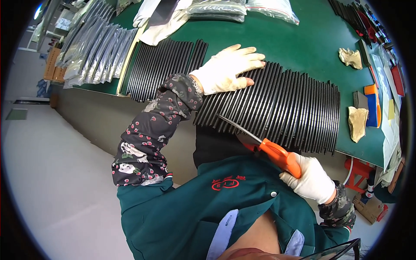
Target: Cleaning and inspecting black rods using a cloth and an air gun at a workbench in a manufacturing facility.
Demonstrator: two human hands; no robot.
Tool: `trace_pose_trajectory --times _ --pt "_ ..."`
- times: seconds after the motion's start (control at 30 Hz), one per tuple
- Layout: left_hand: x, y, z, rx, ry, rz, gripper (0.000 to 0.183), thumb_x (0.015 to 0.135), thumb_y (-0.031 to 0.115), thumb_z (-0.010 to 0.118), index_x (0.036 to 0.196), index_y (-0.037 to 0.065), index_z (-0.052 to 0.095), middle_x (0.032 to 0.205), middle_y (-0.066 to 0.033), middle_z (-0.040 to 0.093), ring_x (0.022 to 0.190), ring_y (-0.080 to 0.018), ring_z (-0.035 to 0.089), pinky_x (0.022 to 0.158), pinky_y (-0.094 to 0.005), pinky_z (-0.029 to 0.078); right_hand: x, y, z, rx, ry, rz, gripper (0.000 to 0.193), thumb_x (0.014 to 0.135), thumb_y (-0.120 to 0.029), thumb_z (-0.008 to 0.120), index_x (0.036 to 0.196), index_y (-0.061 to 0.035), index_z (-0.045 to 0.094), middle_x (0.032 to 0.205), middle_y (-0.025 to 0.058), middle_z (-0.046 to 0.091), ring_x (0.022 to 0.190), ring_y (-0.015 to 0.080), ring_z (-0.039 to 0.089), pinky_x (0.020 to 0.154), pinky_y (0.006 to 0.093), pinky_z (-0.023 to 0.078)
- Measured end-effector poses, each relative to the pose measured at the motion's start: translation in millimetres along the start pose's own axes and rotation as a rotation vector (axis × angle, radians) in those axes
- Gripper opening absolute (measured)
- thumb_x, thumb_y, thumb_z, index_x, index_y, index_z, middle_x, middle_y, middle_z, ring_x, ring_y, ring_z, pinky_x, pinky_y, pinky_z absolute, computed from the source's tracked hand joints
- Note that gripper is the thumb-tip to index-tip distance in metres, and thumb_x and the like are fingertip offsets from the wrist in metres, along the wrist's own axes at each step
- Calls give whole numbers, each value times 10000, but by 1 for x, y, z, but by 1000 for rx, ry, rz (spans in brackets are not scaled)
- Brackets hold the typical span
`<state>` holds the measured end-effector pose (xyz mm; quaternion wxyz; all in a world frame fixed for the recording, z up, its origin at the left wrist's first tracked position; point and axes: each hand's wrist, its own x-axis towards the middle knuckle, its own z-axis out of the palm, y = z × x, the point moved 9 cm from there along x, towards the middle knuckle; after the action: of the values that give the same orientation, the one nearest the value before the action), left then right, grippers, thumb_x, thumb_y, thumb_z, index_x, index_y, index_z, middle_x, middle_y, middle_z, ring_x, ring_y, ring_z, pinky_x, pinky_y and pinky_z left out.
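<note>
My left hand (227, 69), in a white glove with bare thumb and fingertip ends, lies spread over the far ends of a row of thin black rods (299, 110). The rods lie side by side along the table's near edge. In my gloved right hand (310, 177) is an orange-handled tool (279, 156) with a slim metal blade. Its tip points up and left, over the near ends of the rods; I cannot tell whether it touches them. Left of my left wrist lies another group of black rods (160, 67), partly hidden by my sleeve.
Bagged grey packs (97, 56) stand stacked at the far left of the green table (312, 43). Clear bags (216, 9) and white cloth lie at the back. Toward the right are crumpled beige gloves (357, 123), a blue-and-orange tool (372, 106) and papers. A red stool (359, 174) stands below.
</note>
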<state>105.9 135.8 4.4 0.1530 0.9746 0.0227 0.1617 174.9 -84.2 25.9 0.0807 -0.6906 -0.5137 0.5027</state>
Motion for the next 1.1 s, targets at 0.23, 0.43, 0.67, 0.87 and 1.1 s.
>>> trace_pose_trajectory --times 0.23,0.43,0.67,0.87,1.1 --pt "1 1 -2 0 -2 -20 525 873 321 630 1345 119 521 1435 -62 483 1367 -273 402 1135 -486 278 3 -17 10 -42 5 -143 313 797 -229 711 1064 -101 608 756 159 645 704 372 642 652 422 527" --pt "1 0 0 7 6 -14 524 872 328 631 1341 121 525 1430 -61 489 1364 -269 407 1133 -483 283 10 -25 14 -79 -18 -204 300 805 -235 709 1055 -105 608 733 156 642 680 363 644 637 418 524" --pt "1 -1 -1 -2 8 -21 524 869 337 635 1334 118 534 1419 -60 501 1362 -272 409 1134 -485 280 18 -17 12 -12 -16 -68 302 797 -223 710 1051 -98 605 725 161 644 692 371 649 657 422 526" --pt "2 -1 0 4 4 -13 522 878 337 623 1341 117 526 1424 -63 495 1365 -275 403 1133 -488 279 11 -8 7 -24 15 -71 295 797 -214 714 1028 -74 596 698 169 629 678 381 639 636 425 518" --pt "2 1 -3 -8 -16 -20 528 864 284 638 1348 114 515 1432 -65 485 1371 -276 397 1133 -491 278 -9 12 3 6 46 -48 283 795 -197 723 996 -50 591 683 198 594 644 393 607 620 406 503"
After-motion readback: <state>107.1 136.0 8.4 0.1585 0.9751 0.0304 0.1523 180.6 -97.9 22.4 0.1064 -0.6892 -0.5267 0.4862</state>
